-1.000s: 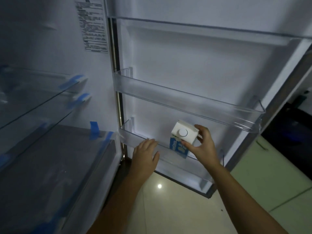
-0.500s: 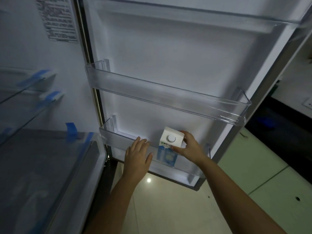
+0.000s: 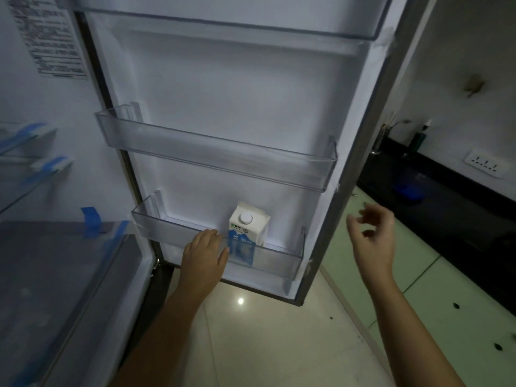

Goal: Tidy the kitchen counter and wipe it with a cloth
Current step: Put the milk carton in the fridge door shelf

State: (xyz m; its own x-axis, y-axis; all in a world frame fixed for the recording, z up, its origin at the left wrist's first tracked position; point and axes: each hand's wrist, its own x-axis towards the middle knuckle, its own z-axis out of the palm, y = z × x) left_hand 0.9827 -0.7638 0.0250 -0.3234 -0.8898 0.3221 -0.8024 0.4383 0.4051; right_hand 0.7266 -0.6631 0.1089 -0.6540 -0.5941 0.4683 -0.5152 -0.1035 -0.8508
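The carton sits stowed in the door bin, lower centre. The left hand lies flat on its rim, and the right hand is loose and empty. Wiping the tabletop is likely still to do.

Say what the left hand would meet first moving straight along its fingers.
Likely the clear front wall of the lower door bin, which the left hand seems to touch; the milk carton stands just right of that line.

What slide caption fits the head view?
Carton stands in the fridge's lower door bin; left hand touches its rim, right hand empty.
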